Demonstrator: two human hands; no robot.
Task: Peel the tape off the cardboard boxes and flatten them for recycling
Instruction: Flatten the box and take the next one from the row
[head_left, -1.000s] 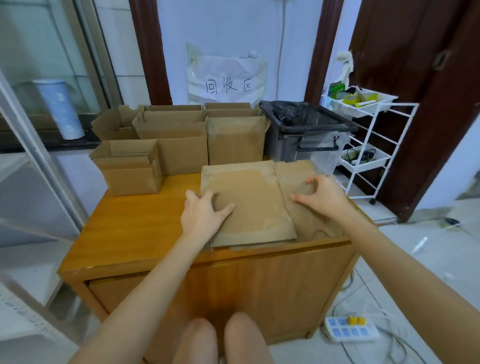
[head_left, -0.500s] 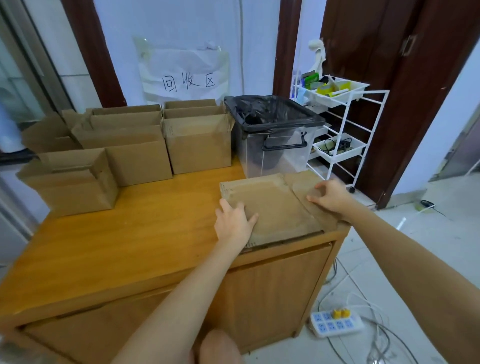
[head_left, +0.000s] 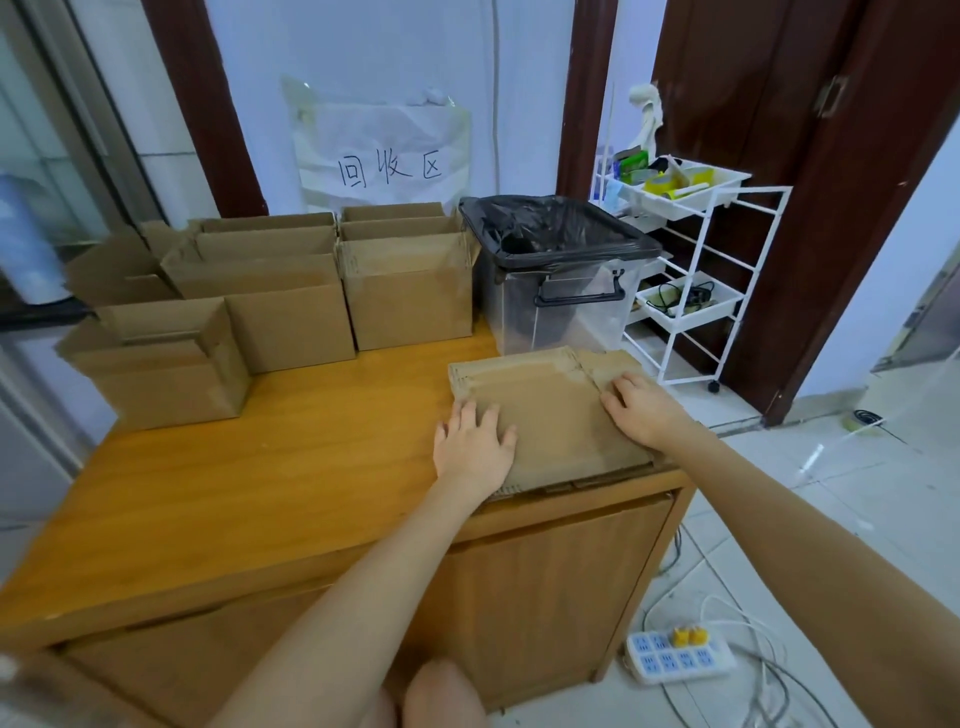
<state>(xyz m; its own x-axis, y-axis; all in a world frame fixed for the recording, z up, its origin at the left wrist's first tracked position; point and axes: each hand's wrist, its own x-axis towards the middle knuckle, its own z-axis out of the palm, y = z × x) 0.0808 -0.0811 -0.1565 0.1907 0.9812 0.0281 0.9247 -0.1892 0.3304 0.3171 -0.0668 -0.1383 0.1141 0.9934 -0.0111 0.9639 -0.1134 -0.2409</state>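
Both hands lie flat, fingers straight and slightly spread, pressing down on a flattened box (head_left: 550, 415) without curling round it. The left hand (head_left: 475, 441) rests on the box's near left part, its palm partly over the left edge. The right hand (head_left: 647, 410) rests on the right side, fingertips reaching onto a flap seam that runs away from the person.

The flattened box lies at the right end of the worktop (head_left: 260, 493), its near edge along the front edge and slightly overhanging it, its right side at the front right corner. It is close to square, so no clear long axis shows; its sides are turned a little off the worktop's edges, with the far left corner toward the middle of the worktop. A second layer of cardboard shows beneath it on the right.

Along the back edge stand the upright boxes (head_left: 291, 306), tops open, grouped from the left corner to the middle, well apart from the hands. A clear bin (head_left: 561, 291) lined with a black bag stands behind the flattened box at the back right.

On the wall behind hangs a paper sign (head_left: 384, 156) with handwritten characters. A white wire cart (head_left: 696, 270) stands to the right, before a dark wooden door (head_left: 779, 156). A power strip (head_left: 680, 657) with cables lies on the tiled floor (head_left: 857, 493).
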